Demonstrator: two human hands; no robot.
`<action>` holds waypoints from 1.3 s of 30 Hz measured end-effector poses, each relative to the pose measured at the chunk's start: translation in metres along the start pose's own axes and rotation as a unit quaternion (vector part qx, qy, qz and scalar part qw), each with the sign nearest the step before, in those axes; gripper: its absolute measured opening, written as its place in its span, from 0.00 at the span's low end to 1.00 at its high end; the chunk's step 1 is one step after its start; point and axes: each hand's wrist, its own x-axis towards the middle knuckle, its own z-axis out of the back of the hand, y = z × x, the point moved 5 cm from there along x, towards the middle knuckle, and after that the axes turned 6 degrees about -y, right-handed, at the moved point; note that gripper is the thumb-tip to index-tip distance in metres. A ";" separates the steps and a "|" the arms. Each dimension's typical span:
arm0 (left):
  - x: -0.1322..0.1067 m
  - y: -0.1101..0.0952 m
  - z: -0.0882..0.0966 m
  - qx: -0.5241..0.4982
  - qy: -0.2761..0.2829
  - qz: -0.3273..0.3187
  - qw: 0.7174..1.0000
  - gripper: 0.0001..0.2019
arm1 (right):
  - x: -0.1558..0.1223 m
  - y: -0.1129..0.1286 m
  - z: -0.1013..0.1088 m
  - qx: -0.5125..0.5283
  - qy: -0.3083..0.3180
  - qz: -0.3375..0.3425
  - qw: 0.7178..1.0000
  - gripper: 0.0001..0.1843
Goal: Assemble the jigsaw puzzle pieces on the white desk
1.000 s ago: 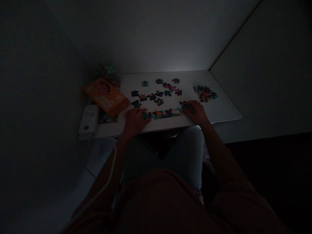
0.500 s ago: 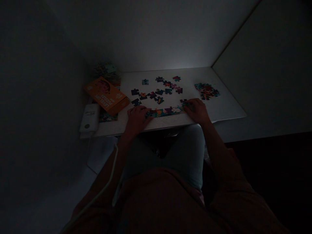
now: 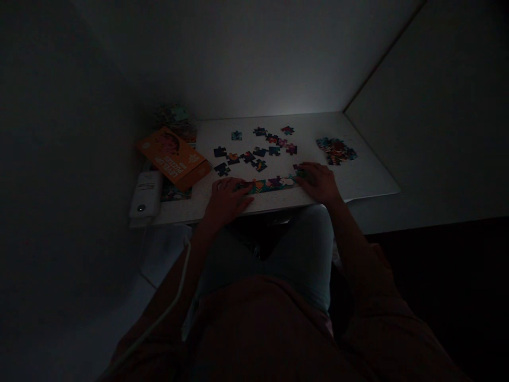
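The scene is very dark. A joined row of puzzle pieces lies near the front edge of a white table. My left hand rests flat on the row's left end, fingers stretched out. At the row's right end my right hand lies with fingers curled over a piece. Several loose pieces are scattered behind the row.
An orange puzzle box sits at the table's left, with a white device and its cable beside it. A small cluster of joined pieces lies at the right. Walls close in behind and at both sides.
My left hand has slid slightly right along the row's left end. The right hand has stayed at the right end; the view shifted a little.
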 end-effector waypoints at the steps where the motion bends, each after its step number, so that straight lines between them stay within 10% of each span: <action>1: 0.000 0.000 0.000 0.001 0.000 0.000 1.000 0.24 | 0.000 0.001 0.000 -0.001 0.006 0.000 1.000 0.28; 29: 0.003 0.012 -0.005 0.011 -0.043 0.077 0.996 0.39 | 0.000 -0.020 0.013 -0.025 0.062 -0.059 0.996 0.26; 39: 0.004 0.012 -0.005 0.020 -0.031 0.087 0.996 0.35 | 0.080 -0.043 -0.035 -0.030 0.030 -0.097 0.994 0.30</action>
